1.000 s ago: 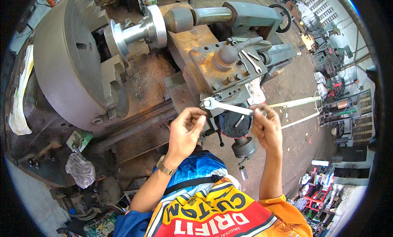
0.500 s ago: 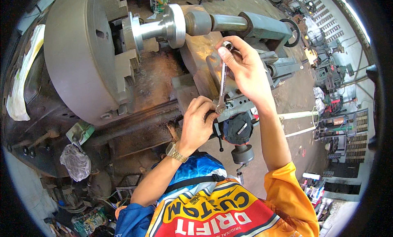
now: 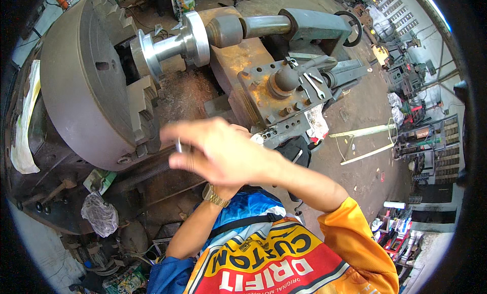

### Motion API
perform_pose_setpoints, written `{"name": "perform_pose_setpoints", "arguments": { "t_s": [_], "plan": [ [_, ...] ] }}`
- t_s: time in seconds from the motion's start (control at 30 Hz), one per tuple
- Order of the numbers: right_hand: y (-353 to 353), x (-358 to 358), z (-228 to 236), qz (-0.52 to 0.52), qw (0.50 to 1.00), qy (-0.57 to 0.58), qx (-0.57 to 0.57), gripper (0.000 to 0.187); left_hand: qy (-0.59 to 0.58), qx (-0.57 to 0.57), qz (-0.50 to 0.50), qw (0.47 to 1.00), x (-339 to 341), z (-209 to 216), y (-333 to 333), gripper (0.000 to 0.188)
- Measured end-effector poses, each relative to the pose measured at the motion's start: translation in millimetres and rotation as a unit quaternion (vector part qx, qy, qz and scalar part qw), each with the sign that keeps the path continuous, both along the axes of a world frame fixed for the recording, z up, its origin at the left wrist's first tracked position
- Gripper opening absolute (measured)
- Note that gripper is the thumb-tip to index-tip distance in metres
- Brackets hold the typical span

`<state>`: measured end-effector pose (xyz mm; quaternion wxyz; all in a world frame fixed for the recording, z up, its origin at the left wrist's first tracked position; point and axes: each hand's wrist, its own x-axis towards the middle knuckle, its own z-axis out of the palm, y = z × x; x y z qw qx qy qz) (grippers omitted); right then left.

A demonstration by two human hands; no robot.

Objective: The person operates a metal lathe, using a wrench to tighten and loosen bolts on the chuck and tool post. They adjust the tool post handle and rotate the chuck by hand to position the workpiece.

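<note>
My right hand (image 3: pixel 225 154), blurred by motion, pinches the end of a combination wrench (image 3: pixel 181 146) between thumb and fingers. Most of the wrench is hidden behind the hand; a shiny part shows near the bolt row on the tool holder (image 3: pixel 284 130). My left hand (image 3: pixel 228 189), with a gold watch at the wrist, lies behind the right one beside that holder, its fingers mostly hidden. The holder sits at the near edge of a rusty square tool post (image 3: pixel 253 104) with a round knob on top. Loose wrenches (image 3: pixel 315 86) lie on the post.
A large lathe chuck (image 3: pixel 83 86) stands at the left, with a shiny flanged workpiece (image 3: pixel 195 39) between it and the tailstock (image 3: pixel 312 25). A white rag (image 3: pixel 317 122) hangs by the post. Below the chuck hangs a plastic-wrapped bundle (image 3: pixel 100 214).
My right hand has swung left with the wrench's end, from above the tool post to in front of my left hand. The post's top, covered before, now shows.
</note>
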<state>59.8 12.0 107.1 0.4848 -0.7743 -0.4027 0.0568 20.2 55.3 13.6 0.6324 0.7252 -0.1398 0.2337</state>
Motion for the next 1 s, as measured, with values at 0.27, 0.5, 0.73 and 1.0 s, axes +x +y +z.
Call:
{"name": "perform_pose_setpoints", "arguments": {
  "t_s": [0.27, 0.5, 0.73, 1.0],
  "plan": [
    [-39, -71, -9, 0.094, 0.987, -0.122, 0.033, 0.032, 0.065, 0.004, -0.045, 0.997, 5, 1, 0, 0.019],
    [-132, -98, -40, -0.057, 0.918, -0.013, 0.392, 0.045, 0.070, -0.001, -0.041, 0.997, 4, -5, 1, 0.022],
    [-156, -20, -26, -0.270, 0.734, 0.212, 0.587, 0.055, 0.115, -0.070, -0.078, 0.988, 5, -9, 0, 0.025],
    [-94, 80, 18, -0.214, 0.840, 0.251, 0.432, 0.049, 0.099, 0.012, -0.101, 0.990, 8, 0, 14, 0.028]
  ]
}}
